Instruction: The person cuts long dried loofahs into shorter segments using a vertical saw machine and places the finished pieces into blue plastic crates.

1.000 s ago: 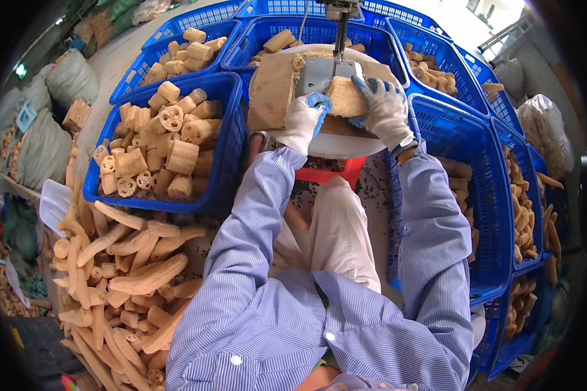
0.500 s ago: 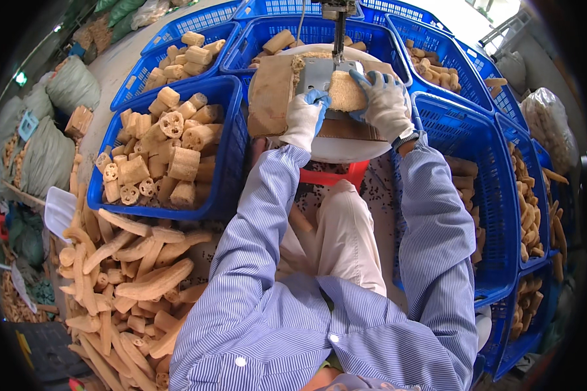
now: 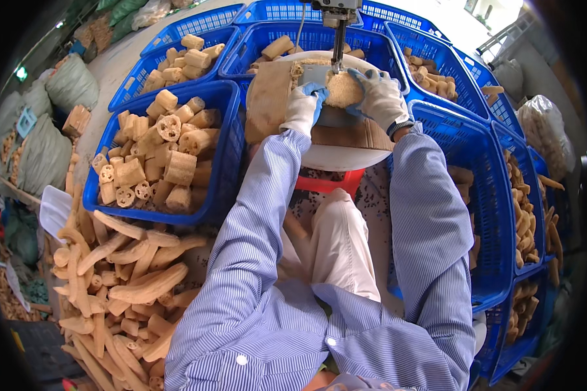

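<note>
Clamped in the right hand (image 3: 383, 101), left of its palm, a loofah piece (image 3: 344, 90) is freshly turned, another edge apparently presented to the machine foot (image 3: 336, 66), while any grip by the left hand (image 3: 301, 108) cannot be told.

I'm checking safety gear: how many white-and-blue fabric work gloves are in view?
2: one on the left hand, the other on the right hand; more may be hidden.

Grey sacks (image 3: 72, 85) slump on the left, a light-blue basket (image 3: 26, 122) among them, a white tray (image 3: 55, 210) below; a clear bag (image 3: 546, 133) stands far right.
</note>
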The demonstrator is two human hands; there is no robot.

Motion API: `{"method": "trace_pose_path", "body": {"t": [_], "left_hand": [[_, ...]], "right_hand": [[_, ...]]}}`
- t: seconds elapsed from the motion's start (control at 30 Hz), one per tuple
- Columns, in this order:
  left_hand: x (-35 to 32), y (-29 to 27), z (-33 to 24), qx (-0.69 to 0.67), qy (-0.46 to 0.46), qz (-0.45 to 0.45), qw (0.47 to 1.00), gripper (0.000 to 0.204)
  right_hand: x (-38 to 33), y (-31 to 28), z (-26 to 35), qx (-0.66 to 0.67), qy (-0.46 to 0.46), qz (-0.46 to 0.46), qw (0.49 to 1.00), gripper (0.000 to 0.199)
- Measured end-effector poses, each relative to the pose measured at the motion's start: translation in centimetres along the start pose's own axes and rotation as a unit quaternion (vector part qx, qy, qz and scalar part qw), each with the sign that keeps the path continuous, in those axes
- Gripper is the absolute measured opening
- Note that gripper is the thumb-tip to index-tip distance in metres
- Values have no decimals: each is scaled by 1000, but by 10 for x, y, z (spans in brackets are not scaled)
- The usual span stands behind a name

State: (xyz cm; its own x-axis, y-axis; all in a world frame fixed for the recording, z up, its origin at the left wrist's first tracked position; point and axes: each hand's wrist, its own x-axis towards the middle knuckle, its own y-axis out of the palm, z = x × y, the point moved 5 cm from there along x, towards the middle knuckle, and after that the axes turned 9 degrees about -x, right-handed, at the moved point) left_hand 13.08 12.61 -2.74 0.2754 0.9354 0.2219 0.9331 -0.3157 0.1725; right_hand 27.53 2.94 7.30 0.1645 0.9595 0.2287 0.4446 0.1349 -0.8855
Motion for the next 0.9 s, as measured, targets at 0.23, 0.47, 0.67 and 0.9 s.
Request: {"method": "trace_pose_path", "body": {"t": [0.23,0.47,0.67,0.9], "left_hand": [[10,-4,-5,356,217,-95,904,35],[6,12,13,443,-55,160,881,80],[11,19,-5,450,-50,147,880,81],[-117,4,-68,209,6,5,978,31]], "right_hand": [[23,4,-7,23,-2,45,999,89],[39,21,-13,12,16,65,998,89],[44,10,-15,39,60,84,994,84],[-35,2,-18,122,-77,72,987,91]]}}
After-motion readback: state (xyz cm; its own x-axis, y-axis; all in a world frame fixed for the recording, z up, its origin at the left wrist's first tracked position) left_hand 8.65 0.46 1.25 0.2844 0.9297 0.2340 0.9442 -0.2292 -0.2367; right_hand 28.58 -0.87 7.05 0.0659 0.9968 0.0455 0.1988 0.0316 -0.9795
